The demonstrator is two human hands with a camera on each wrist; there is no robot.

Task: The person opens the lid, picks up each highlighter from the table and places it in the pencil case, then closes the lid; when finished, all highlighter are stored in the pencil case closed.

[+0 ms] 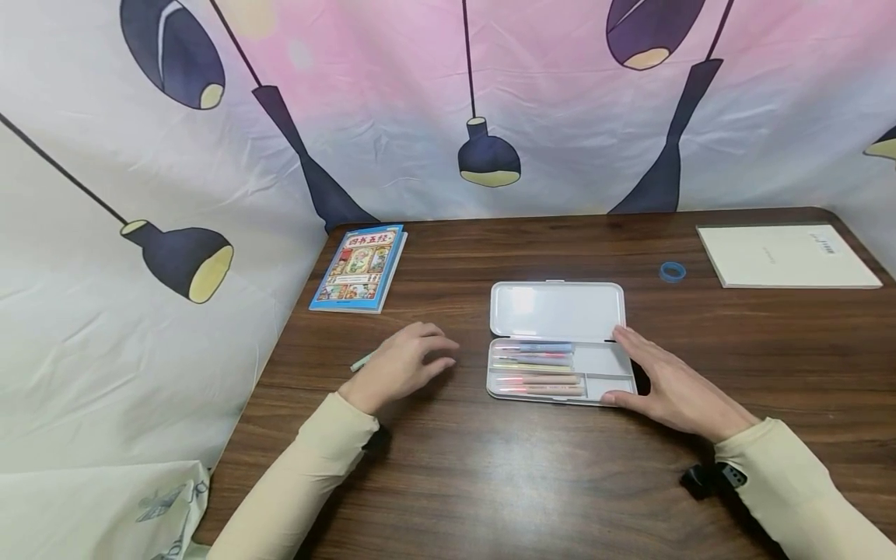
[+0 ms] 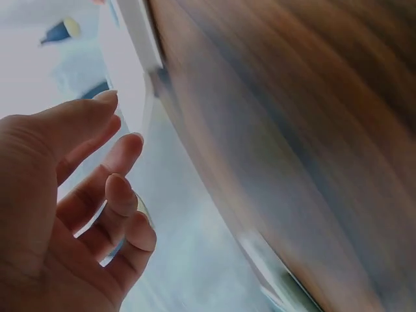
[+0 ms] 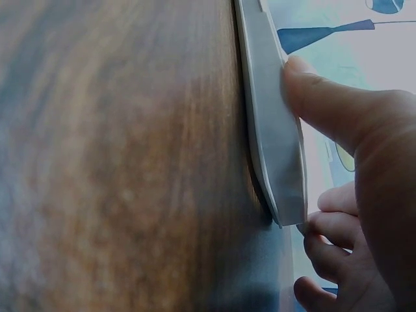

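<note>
A white pencil case (image 1: 557, 315) lies unfolded on the table, its lid tipped back. Several pens (image 1: 537, 381) fill the left part of its tray. My right hand (image 1: 675, 381) holds the case's right end, thumb at the front edge and fingers by the hinge side. The right wrist view shows the thumb against the case's side wall (image 3: 276, 130). My left hand (image 1: 402, 364) is above the table left of the case, fingers loosely bent with nothing between them. A pale green pen (image 1: 360, 362) shows partly from behind that hand, the rest hidden.
A blue-edged picture-covered book (image 1: 360, 268) lies at the back left. Towards the back right are a blue tape roll (image 1: 673, 271) and a large cream-coloured pad or book (image 1: 784, 257). A printed cloth (image 1: 406, 155) hangs behind the brown table (image 1: 504, 482).
</note>
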